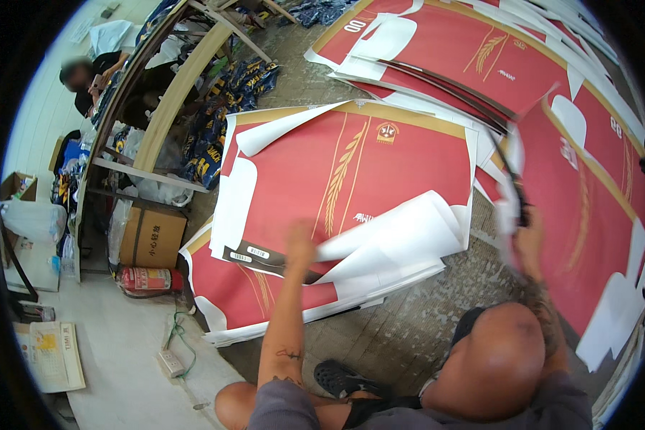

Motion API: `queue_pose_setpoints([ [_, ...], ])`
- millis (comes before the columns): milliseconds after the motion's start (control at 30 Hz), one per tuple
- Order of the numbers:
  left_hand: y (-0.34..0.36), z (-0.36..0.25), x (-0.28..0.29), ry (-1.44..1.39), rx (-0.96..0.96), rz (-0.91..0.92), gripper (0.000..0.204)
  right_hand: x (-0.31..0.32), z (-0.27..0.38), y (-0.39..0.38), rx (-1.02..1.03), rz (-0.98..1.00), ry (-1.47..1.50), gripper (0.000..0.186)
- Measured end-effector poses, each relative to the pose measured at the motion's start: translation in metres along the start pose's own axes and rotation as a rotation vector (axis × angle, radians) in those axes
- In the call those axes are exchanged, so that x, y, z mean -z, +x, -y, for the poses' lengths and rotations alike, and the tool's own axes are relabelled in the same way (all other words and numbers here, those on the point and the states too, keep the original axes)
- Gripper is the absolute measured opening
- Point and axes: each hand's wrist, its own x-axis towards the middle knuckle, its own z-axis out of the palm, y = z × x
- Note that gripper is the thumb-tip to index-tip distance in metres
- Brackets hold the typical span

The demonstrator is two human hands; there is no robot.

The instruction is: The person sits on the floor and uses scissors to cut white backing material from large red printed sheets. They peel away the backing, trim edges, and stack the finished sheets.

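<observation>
Large red printed paper sheets lie stacked on the floor in front of me, with gold ear-of-grain patterns, tan bands and white margins. My left hand (301, 245), blurred by motion, is over the lower part of the nearest red sheet (287, 179), beside its curled-up white corner (401, 226). At the right, my right hand (529, 235) is closed on the dark-edged side of another red printed sheet (570, 204). That sheet is smeared by motion and partly lifted above the pile. The left fingers are too blurred to make out.
More red sheets (444, 43) lie at the far right. A wooden-framed table (172, 100), a cardboard box (150, 236) and a red fire extinguisher (149, 279) stand at the left. A power strip (170, 363) lies on the floor. Another person (97, 82) is at the far left.
</observation>
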Motion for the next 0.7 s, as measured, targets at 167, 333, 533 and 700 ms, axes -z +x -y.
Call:
queue_pose_setpoints([
  [167, -0.04, -0.132, -0.03, 0.032, -0.27, 0.844, 0.041, -0.111, 0.107, -0.034, -0.081, 1.111, 0.856, 0.028],
  [333, -0.05, -0.11, -0.017, -0.442, -0.23, 1.388, 0.06, -0.108, 0.099, -0.021, -0.039, 1.103, 0.621, 0.033],
  [533, -0.053, -0.105, -0.054, -1.931, 0.808, 0.306, 0.037, -0.028, -0.027, 0.009, 0.145, 0.468, 0.165, 0.032],
  [700, -0.024, -0.06, -0.1, -1.574, 1.048, -0.395, 0.013, 0.068, -0.133, -0.014, 0.112, -0.093, -0.364, 0.033],
])
